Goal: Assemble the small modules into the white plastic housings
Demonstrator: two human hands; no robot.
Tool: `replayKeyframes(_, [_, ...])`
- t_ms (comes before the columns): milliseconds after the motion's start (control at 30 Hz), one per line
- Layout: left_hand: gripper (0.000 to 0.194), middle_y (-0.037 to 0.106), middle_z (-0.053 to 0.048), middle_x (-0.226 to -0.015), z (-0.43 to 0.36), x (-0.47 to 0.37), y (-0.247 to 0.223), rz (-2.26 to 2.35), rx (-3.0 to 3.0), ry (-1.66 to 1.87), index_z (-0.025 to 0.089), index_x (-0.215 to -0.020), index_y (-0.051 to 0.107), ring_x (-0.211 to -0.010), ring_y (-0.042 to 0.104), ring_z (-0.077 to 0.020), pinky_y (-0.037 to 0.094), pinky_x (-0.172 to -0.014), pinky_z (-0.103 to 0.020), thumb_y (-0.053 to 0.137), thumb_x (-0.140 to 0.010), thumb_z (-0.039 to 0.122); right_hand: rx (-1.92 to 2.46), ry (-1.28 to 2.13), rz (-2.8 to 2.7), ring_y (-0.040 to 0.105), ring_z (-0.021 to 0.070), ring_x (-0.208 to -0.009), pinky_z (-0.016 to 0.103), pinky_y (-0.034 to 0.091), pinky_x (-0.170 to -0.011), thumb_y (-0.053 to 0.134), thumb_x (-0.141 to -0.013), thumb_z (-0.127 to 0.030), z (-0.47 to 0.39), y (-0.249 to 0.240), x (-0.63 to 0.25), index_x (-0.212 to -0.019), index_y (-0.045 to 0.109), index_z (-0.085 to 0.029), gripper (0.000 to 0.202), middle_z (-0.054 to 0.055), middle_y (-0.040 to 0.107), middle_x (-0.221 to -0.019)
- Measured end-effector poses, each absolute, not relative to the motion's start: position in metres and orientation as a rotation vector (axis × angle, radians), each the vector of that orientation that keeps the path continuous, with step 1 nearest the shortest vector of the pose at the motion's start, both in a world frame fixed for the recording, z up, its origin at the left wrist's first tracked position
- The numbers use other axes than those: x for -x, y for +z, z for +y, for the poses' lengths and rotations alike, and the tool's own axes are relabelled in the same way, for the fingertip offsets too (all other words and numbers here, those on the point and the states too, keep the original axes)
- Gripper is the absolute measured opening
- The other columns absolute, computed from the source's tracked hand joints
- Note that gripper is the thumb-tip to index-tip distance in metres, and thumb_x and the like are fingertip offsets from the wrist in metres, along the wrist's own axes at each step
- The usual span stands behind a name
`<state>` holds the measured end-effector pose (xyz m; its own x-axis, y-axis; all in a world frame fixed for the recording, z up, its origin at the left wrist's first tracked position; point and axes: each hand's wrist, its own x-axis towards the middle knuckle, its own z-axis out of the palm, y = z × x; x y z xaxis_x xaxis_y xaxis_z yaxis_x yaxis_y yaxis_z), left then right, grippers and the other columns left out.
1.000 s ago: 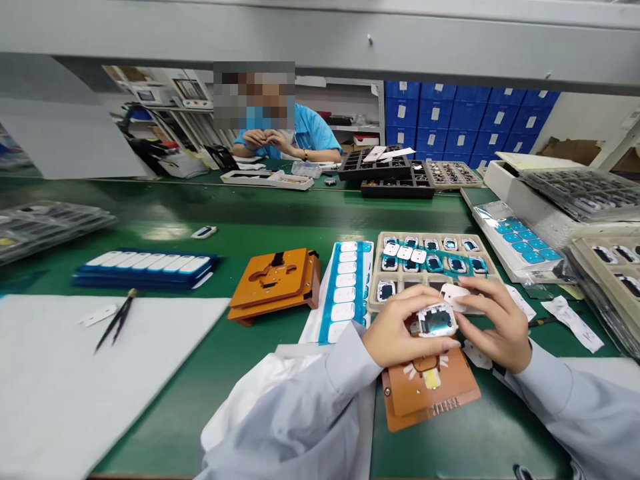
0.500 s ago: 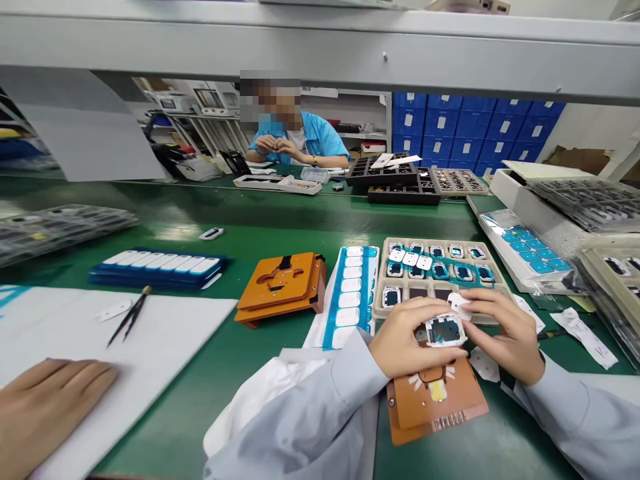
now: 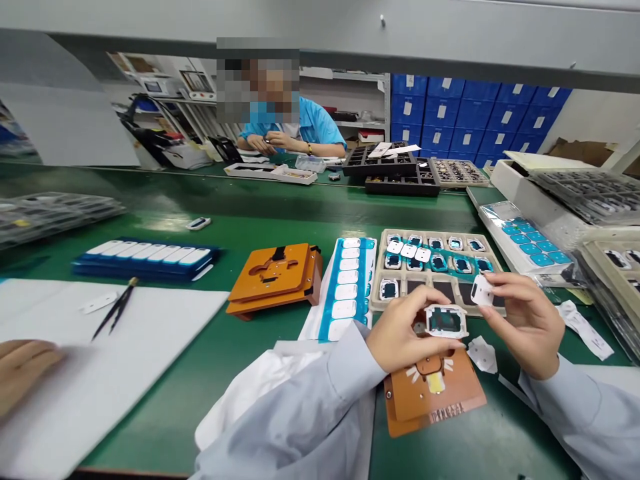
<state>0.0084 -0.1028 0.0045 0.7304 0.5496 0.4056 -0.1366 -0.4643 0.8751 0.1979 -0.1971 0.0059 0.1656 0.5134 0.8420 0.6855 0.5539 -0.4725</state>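
Note:
My left hand [image 3: 407, 330] grips a white-framed part [image 3: 446, 322] with a dark centre, above an orange fixture [image 3: 435, 393]. To its right, my right hand [image 3: 530, 320] pinches a small white piece [image 3: 483, 291] between thumb and fingers, in front of the beige tray [image 3: 383, 267]. The two held things are apart. Similar framed parts sit in the tray's compartments, with small white labels [image 3: 409, 251] lying over some of them. A crumpled white scrap [image 3: 483, 354] lies under the gap between my hands.
A second orange fixture [image 3: 273, 277] and a blue-white label sheet [image 3: 347, 280] are left of the tray. Black tweezers [image 3: 116, 309] rest on white paper [image 3: 165, 333], with another person's hand [image 3: 25, 370] at far left. A person in blue [image 3: 320, 127] sits opposite, beneath a crossbeam [image 3: 320, 40].
My right hand has moved right with the white piece, away from the framed part in my left hand. The other person's hand at far left has shifted left.

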Motion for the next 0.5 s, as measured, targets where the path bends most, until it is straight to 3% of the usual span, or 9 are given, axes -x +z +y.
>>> replayKeyframes(233, [0.057, 0.076, -0.007, -0.087, -0.100, -0.009, 0.006, 0.266, -2.098, 0.986, 0.016, -0.110, 0.069, -0.069, 0.067, -0.0193, 0.049, -0.062, -0.027, 0.082, -0.066, 0.050, 1.006, -0.333, -1.714, 0.064, 0.0258, -0.089, 0.045, 0.054, -0.075, 0.074, -0.076, -0.009, -0.205, 0.009, -0.183, -0.105, 0.063, -0.025, 0.035, 0.009, 0.069, -0.102])
replayKeyframes(500, [0.054, 0.077, -0.007, -0.084, -0.100, -0.012, 0.001, 0.105, -2.172, 1.182, 0.013, -0.109, 0.068, -0.073, 0.069, -0.0178, 0.050, -0.078, -0.032, 0.073, -0.075, 0.055, 1.047, -0.296, -1.802, 0.062, 0.0245, -0.092, 0.043, 0.053, -0.075, 0.071, -0.081, -0.008, -0.209, 0.016, -0.172, -0.100, 0.065, -0.021, 0.023, 0.010, 0.068, -0.103])
